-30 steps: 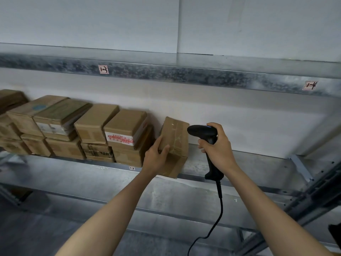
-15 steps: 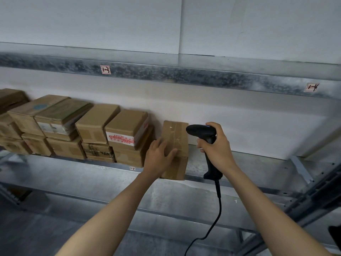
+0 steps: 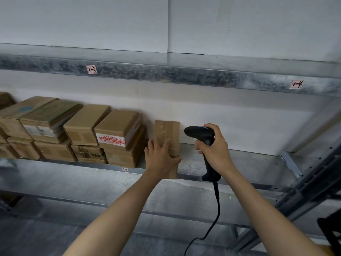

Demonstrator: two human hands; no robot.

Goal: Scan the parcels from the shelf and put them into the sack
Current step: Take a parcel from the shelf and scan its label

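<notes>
A brown taped parcel lies flat on the metal shelf, its near end at the shelf's front edge. My left hand rests on its top with straight fingers, the thumb spread across its near right corner. To the right, my right hand grips the handle of a black barcode scanner. The scanner's head points left toward the parcel, a short gap away, and its cable hangs down. No sack is clearly in view.
Several more brown parcels are stacked two high along the shelf to the left. An upper shelf beam runs overhead. A lower shelf sits below. A dark object shows at the bottom right beside the rack's upright.
The parcel stood tilted on its edge in my left hand a second ago; now it lies flat on the shelf. The scanner has barely moved.
</notes>
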